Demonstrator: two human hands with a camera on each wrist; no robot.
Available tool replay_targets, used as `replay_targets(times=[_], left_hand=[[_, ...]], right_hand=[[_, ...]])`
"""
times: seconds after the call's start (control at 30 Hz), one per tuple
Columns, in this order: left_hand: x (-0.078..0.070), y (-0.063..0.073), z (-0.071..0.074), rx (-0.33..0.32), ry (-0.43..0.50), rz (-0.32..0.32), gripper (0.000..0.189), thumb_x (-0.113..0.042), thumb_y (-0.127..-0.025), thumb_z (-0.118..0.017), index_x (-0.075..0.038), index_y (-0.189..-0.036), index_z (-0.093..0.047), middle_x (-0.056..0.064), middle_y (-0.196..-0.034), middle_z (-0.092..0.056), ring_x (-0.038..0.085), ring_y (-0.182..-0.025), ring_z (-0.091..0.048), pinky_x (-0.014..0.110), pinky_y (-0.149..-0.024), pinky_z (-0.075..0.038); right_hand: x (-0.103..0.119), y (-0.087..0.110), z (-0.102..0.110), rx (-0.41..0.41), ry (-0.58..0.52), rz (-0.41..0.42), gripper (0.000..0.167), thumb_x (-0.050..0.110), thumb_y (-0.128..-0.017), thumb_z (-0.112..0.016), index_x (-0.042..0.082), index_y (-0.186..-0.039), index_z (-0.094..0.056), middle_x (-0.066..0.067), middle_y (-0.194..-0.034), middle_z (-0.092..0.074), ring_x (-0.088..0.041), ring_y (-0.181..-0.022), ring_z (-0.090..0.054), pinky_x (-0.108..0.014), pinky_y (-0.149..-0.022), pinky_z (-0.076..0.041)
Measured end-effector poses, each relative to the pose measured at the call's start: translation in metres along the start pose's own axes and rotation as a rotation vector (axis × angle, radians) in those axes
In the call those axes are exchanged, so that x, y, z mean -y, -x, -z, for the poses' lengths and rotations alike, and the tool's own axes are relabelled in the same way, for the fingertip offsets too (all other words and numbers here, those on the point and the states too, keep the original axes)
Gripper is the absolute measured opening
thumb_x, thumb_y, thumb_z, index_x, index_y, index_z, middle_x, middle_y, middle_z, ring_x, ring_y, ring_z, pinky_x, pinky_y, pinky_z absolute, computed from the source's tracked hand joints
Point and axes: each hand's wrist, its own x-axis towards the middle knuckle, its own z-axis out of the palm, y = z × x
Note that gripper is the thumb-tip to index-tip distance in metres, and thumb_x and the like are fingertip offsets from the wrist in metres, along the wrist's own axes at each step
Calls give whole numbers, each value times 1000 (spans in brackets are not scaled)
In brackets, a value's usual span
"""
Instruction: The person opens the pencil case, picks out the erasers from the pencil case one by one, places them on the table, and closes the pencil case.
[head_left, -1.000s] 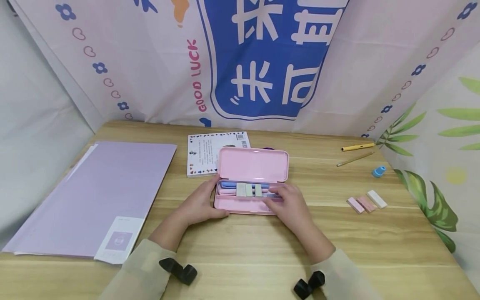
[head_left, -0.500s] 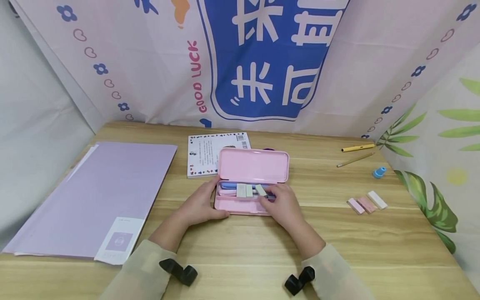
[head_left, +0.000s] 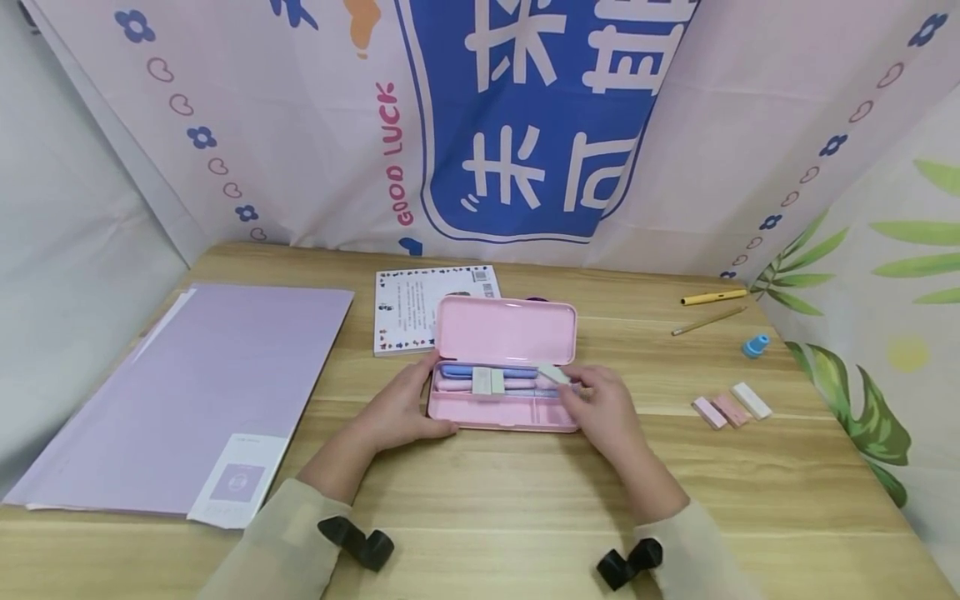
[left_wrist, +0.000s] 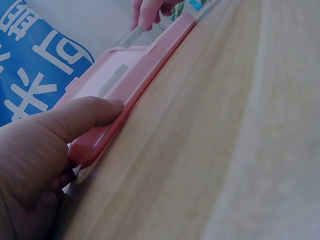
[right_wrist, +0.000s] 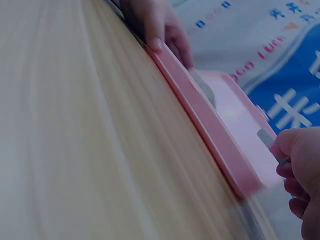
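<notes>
An open pink pencil case (head_left: 506,331) lies on the table in the head view, its lid raised at the back. My left hand (head_left: 401,408) holds its left end; in the left wrist view the thumb (left_wrist: 95,115) presses the front wall. Between thumb and fingers, my right hand (head_left: 606,410) pinches a pale grey-green eraser (head_left: 553,375) over the case's right end. The same eraser (right_wrist: 267,137) shows in the right wrist view. Two similar erasers (head_left: 488,381) sit inside the case, across a blue pen-like item (head_left: 517,372) and a pink one (head_left: 453,385).
A white book (head_left: 401,308) lies partly behind the case. At left is a large purple folder (head_left: 240,358). To the right are a yellow pen (head_left: 712,297), a pencil (head_left: 708,321), a small blue bottle-shaped item (head_left: 755,346) and a row of small blocks (head_left: 731,410), pink and white.
My right hand has lifted the rightmost eraser out of its place beside the other two and carried it to the right. The left hand has stayed on the case.
</notes>
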Motion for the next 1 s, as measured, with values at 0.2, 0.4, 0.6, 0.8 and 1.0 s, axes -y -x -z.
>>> replay_targets(times=[0.2,0.4,0.6,0.8,1.0], left_hand=[[1,0,-1,-6,-16,-5,121,-43,-69,-85,-7,-158,-12,21,-159,-26,37,-147,-27,53,-120,-26],[0,-1,-1,2,-19,9,121,-42,-70,-85,-8,-158,-10,19,-161,-24,36,-148,-25,52,-120,-25],[-1,0,0,4,-17,8,120,-42,-70,-85,-7,-158,-10,19,-161,-23,36,-149,-24,52,-121,-24],[-1,0,0,10,-11,24,122,-42,-70,-86,-11,-159,-9,17,-162,-22,34,-149,-23,50,-121,-23],[-1,0,0,7,-11,17,121,-42,-70,-86,-10,-158,-9,16,-162,-22,33,-150,-23,51,-121,-24]], right_hand=[[-41,14,47,-121,53,-80,29,15,-89,-68,5,-115,-71,-15,-105,-69,-17,-95,-56,-20,-78,-42],[-85,34,99,-291,65,-270,29,15,-89,-67,3,-116,-70,8,-90,-60,5,-80,-44,-7,-66,-37],[-126,55,146,-301,84,-490,43,26,-94,-61,0,-128,-62,33,-77,-44,9,-74,-42,-11,-62,-37],[-156,70,174,-204,189,-541,48,30,-97,-56,-5,-130,-58,37,-70,-41,14,-64,-42,-13,-55,-41],[-167,72,180,-75,310,-530,47,32,-98,-55,-5,-125,-60,-10,-92,-69,4,-73,-48,-20,-62,-39]])
